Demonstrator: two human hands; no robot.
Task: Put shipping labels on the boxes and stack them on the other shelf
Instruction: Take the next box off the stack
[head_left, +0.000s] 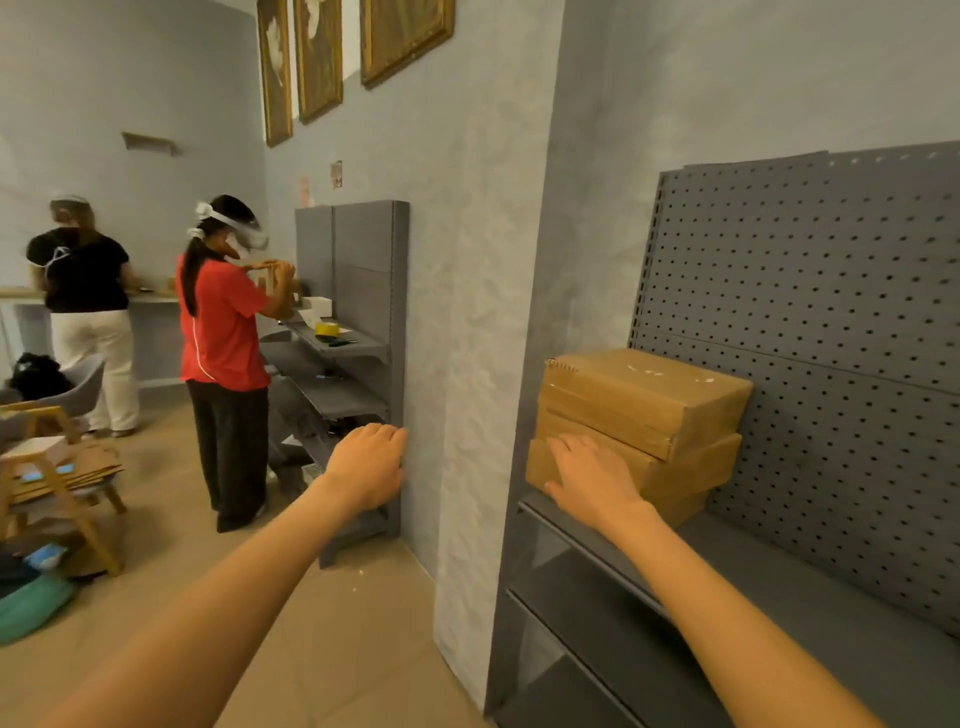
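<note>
The right hand (589, 475) rests flat, fingers spread, against the front of the stacked boxes (641, 421) on the pegboard shelf (779, 582). The left hand (366, 467) hangs open left of the boxes (holding nothing). The stack is best pushed squarely until its edges align.

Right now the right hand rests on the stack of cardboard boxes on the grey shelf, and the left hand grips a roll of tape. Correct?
Not quite. In the head view the left hand is open and empty; the right hand does rest on the stack of cardboard boxes on the grey shelf.
</note>
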